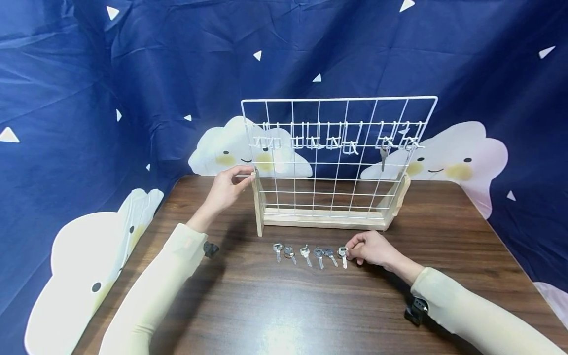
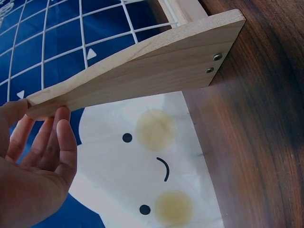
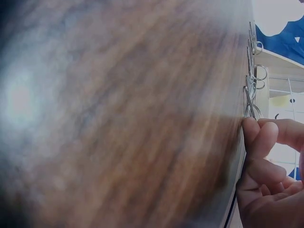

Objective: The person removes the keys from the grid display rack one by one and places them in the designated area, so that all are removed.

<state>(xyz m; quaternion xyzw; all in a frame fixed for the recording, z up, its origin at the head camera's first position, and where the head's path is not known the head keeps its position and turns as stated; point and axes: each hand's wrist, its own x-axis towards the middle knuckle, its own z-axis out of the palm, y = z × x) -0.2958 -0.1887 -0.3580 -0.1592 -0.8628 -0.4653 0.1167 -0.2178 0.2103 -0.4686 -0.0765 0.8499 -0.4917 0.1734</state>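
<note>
A white wire grid rack (image 1: 315,180) with pale wooden side panels stands on the table. My left hand (image 1: 226,187) pinches the upper end of its left wooden panel (image 2: 142,71), the thumb on one face and the fingers on the other. At the right end of a row of silver keys (image 1: 304,252), the thumb and fingertips of my right hand (image 1: 372,249) pinch the ring end of a key (image 1: 343,256) lying on the table. The right wrist view shows those fingertips at the ring, side-on. Another key (image 1: 383,159) hangs from a hook towards the rack's right.
Several white wire hooks (image 1: 334,143) line the upper part of the grid and stick out forward. A wooden base bar (image 1: 319,218) joins the side panels behind the keys. The brown table (image 1: 248,305) backs onto a blue cloth (image 1: 177,64) with clouds.
</note>
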